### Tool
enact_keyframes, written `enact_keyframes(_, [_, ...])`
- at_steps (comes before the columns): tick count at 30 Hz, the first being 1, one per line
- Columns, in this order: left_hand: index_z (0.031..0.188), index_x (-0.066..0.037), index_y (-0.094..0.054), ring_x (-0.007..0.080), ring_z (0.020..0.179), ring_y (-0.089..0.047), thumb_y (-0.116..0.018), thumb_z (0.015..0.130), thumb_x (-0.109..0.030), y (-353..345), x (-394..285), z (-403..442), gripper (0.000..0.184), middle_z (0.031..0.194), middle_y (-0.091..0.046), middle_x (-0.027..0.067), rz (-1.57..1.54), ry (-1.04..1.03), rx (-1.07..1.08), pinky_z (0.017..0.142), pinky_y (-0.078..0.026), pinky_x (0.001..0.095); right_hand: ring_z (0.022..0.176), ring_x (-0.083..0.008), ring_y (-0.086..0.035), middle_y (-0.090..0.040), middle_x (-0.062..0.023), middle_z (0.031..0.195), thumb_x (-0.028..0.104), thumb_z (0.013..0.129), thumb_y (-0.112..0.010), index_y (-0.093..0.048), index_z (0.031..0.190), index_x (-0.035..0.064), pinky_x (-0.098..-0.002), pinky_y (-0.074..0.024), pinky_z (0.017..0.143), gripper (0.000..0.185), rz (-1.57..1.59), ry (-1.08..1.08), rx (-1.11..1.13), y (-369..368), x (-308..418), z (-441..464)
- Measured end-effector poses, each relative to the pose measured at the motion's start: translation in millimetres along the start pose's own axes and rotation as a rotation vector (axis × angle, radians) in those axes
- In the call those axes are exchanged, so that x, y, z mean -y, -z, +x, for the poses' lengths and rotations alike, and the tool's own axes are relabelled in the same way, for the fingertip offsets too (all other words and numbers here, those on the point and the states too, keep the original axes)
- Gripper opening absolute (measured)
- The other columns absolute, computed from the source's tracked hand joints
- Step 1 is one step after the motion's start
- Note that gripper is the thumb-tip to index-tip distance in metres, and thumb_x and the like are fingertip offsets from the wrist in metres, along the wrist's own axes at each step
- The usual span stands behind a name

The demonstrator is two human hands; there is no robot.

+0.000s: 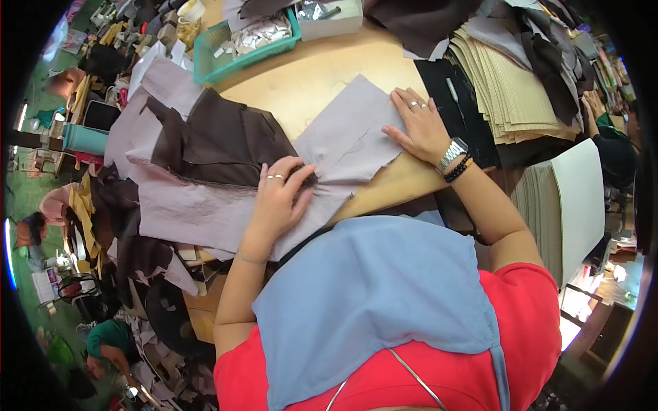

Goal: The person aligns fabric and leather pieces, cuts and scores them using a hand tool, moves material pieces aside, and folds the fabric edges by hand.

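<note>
A pale lavender-grey fabric panel (349,130) lies on the light wooden table (336,65). My right hand (423,129), with rings and a watch, rests flat on its right edge, fingers spread. My left hand (279,195) is bent and closed at the panel's left part, where creases gather under the fingers. A frayed bit of dark brown fabric (226,140) shows at those fingertips, and the rest of it lies folded to the left. Under the brown piece, more lavender-grey cloth (192,212) hangs over the table edge. The left fingertips are partly hidden.
A teal basket (205,65) of small pale pieces and a white box (336,24) stand at the back. On the right are a pen-like tool (452,90) on black cloth, stacked cream sheets (507,89) and a grey stack (541,205). Other people sit nearby.
</note>
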State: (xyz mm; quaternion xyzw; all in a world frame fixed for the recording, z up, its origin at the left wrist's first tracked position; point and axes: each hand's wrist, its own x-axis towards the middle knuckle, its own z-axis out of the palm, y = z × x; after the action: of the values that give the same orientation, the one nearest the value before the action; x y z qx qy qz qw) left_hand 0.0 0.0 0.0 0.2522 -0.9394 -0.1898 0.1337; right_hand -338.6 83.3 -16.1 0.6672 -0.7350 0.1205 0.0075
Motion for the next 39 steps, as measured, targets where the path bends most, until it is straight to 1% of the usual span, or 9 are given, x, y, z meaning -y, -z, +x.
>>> enact_keyframes(5, [0.121, -0.009, -0.06, 0.0286, 0.116, -0.053, -0.072, 0.073, -0.022, 43.4, -2.1, -6.8, 0.051, 0.12, -0.057, 0.0115, 0.155, 0.088, 0.014, 0.102, -0.038, 0.0479, 0.129, -0.0369, -0.045, -0.051, -0.0181, 0.137, 0.04, 0.094, -0.056, -0.045, 0.138, 0.0024, -0.0527, -0.0338, 0.106, 0.059, 0.418, 0.01, -0.195, 15.7, 2.8, -29.8])
enact_keyframes(9, [0.097, -0.005, -0.062, 0.0324, 0.083, -0.062, -0.071, 0.077, -0.026, 46.2, 7.8, 21.4, 0.031, 0.088, -0.063, 0.0138, 0.119, 0.124, 0.21, 0.075, -0.048, 0.0414, 0.125, -0.0368, -0.049, -0.052, -0.0213, 0.134, 0.037, 0.096, -0.055, -0.048, 0.135, 0.0004, -0.0408, -0.038, 0.106, 0.053, 0.51, 0.045, -0.214, 24.4, 9.6, -47.8])
enact_keyframes(11, [0.091, -0.001, -0.058, 0.0367, 0.073, -0.06, -0.071, 0.081, -0.028, 29.8, 9.7, 44.3, 0.032, 0.076, -0.06, 0.0172, 0.056, 0.177, -0.009, 0.066, -0.048, 0.0401, 0.125, -0.0369, -0.049, -0.052, -0.0219, 0.134, 0.036, 0.096, -0.055, -0.047, 0.135, 0.0, -0.0412, -0.0381, 0.106, 0.053, 0.561, 0.05, -0.292, 25.9, 16.0, -51.1])
enact_keyframes(15, [0.109, 0.0, -0.06, 0.0172, 0.1, -0.063, -0.07, 0.088, -0.03, 6.5, 0.4, 106.7, 0.038, 0.1, -0.062, 0.0189, -1.092, 0.562, -0.537, 0.084, -0.05, 0.0316, 0.125, -0.0366, -0.049, -0.052, -0.022, 0.133, 0.032, 0.097, -0.057, -0.045, 0.136, 0.0001, -0.0413, -0.0387, 0.106, 0.052, 0.583, 0.02, -0.426, 21.6, 23.0, -49.5])
enact_keyframes(18, [0.121, -0.001, -0.057, 0.0225, 0.113, -0.06, -0.071, 0.086, -0.032, 0.0, -3.3, 118.1, 0.049, 0.118, -0.059, 0.0191, -1.002, 0.173, -0.632, 0.094, -0.047, 0.0325, 0.123, -0.0367, -0.051, -0.053, -0.0218, 0.131, 0.03, 0.096, -0.059, -0.045, 0.136, 0.0004, -0.0412, -0.0403, 0.104, 0.052, 0.563, 0.007, -0.349, 21.9, 18.7, -56.4])
enact_keyframes(21, [0.127, -0.003, -0.055, 0.03, 0.115, -0.06, -0.073, 0.083, -0.035, 29.7, 1.4, 93.3, 0.057, 0.121, -0.06, 0.0184, -0.08, 0.067, -0.188, 0.096, -0.047, 0.0366, 0.12, -0.0363, -0.053, -0.055, -0.0214, 0.129, 0.029, 0.094, -0.061, -0.047, 0.134, 0.0015, -0.0413, -0.0425, 0.101, 0.051, 0.499, -0.049, -0.27, 25.2, 17.4, -64.8])
enact_keyframes(26, [0.106, 0.0, -0.058, 0.0306, 0.102, -0.064, -0.07, 0.084, -0.03, 28.3, 3.5, 84.4, 0.039, 0.11, -0.066, 0.016, 0.014, 0.404, 0.133, 0.084, -0.049, 0.039, 0.115, -0.0357, -0.055, -0.057, -0.021, 0.125, 0.025, 0.09, -0.066, -0.05, 0.132, 0.0025, -0.0415, -0.0445, 0.097, 0.05, 0.572, -0.034, -0.211, 24.6, 27.9, -66.8])
enact_keyframes(33, [0.119, 0.001, -0.056, 0.0227, 0.105, -0.062, -0.054, 0.097, -0.025, 46.3, 21.5, 97.2, 0.034, 0.116, -0.065, 0.0097, -1.573, 0.693, -0.755, 0.092, -0.05, 0.0343, 0.118, -0.0367, -0.053, -0.054, -0.0213, 0.129, 0.03, 0.081, -0.076, -0.05, 0.132, 0.0036, -0.0426, -0.0437, 0.099, 0.063, 0.637, 0.171, -0.343, 37.2, 55.2, -48.9])
enact_keyframes(39, [0.107, -0.004, -0.059, 0.0234, 0.085, -0.066, -0.057, 0.097, -0.025, 54.3, 30.5, 83.7, 0.024, 0.095, -0.066, 0.0072, -1.723, 0.558, -0.986, 0.077, -0.056, 0.0399, 0.126, -0.0361, -0.047, -0.046, -0.0153, 0.14, 0.045, 0.069, -0.083, -0.046, 0.139, 0.0126, -0.0566, -0.0356, 0.106, 0.086, 0.496, 0.308, -0.284, 41.0, 72.6, -42.0])
